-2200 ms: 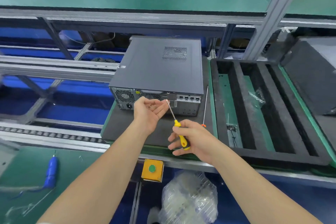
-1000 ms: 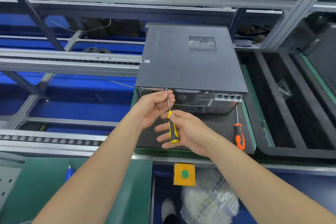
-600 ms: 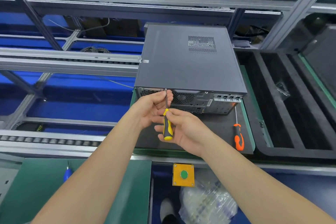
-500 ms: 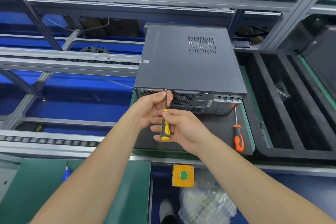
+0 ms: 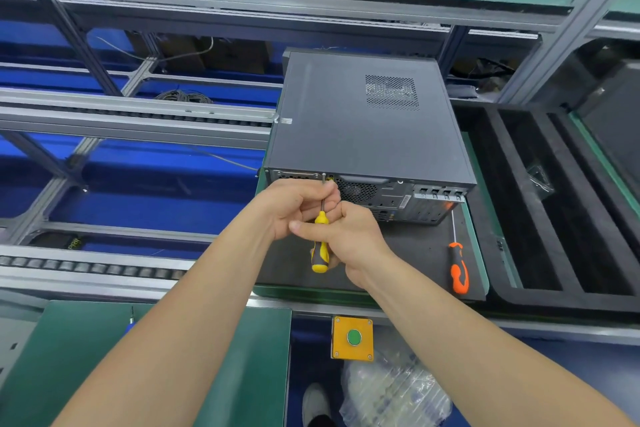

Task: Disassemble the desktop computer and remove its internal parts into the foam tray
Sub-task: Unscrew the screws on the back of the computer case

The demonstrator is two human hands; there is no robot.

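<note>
A dark grey desktop computer [image 5: 363, 121] lies flat on a black mat [image 5: 415, 253], its rear panel facing me and its cover on. My right hand [image 5: 346, 236] grips the yellow-and-black screwdriver [image 5: 320, 250] by the handle. The tip sits at the top edge of the rear panel, left of the fan grille. My left hand [image 5: 298, 204] pinches the screwdriver's shaft near the tip, right against the panel. The black foam tray [image 5: 568, 218] with long slots lies to the right of the computer.
An orange-handled screwdriver [image 5: 459, 270] lies on the mat to the right of my hands. A small clear bag [image 5: 540, 177] sits in the foam tray. A yellow box with a green button [image 5: 352, 337] hangs under the bench edge. Roller rails run to the left.
My hands have closed in on the rear panel with the screwdriver. The tip has stayed at the top edge while my right hand shifted its hold on the handle, and my view has moved closer.
</note>
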